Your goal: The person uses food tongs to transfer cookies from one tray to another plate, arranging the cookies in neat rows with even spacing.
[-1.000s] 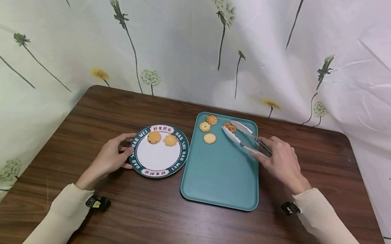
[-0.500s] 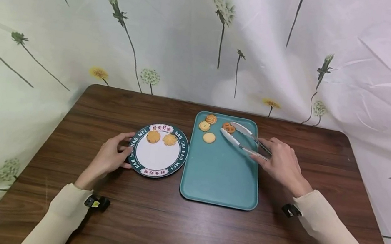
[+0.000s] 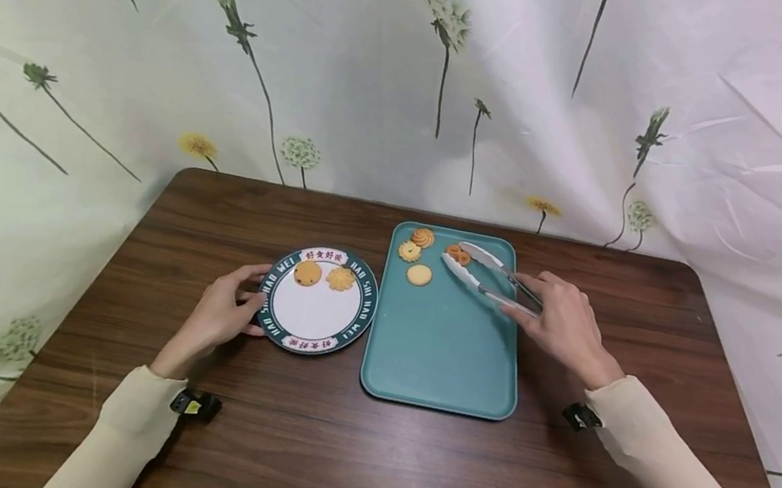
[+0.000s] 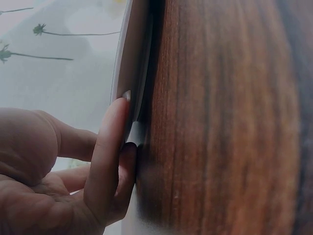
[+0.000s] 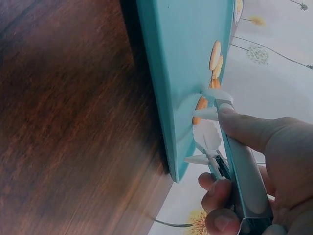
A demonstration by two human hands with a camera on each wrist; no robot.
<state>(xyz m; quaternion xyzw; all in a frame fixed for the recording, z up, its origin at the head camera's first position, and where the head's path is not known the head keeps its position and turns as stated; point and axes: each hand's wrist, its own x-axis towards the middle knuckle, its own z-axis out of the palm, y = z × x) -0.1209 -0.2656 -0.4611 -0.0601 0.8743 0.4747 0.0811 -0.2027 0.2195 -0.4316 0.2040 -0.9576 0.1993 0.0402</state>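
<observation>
At the left of the head view, my left hand (image 3: 222, 307) grips the rim of a round plate (image 3: 312, 312), thumb on top, other fingers at its side and below. On the plate lie a round speckled cookie (image 3: 307, 273) and a flower-shaped cookie (image 3: 340, 279). My right hand (image 3: 568, 325) holds metal tongs (image 3: 462, 272), their pale tips parted around a brown pretzel-shaped cookie (image 3: 458, 255) on the teal tray (image 3: 443, 353). Whether both tips touch that cookie, I cannot tell. In the right wrist view, thumb and fingers clasp the tongs' handles (image 5: 242, 171).
Along the tray's far left lie a swirled cookie (image 3: 423, 238), a scalloped cookie (image 3: 409, 251) and a plain round cookie (image 3: 419, 274). The plate's right edge is close against the tray. Behind the brown wooden table (image 3: 328, 462) hangs a flower-printed cloth (image 3: 371, 72).
Half a second ago the tongs' tips stood slightly wider; now they are a little closer about the pretzel-shaped cookie. My left hand and the plate have stayed in place.
</observation>
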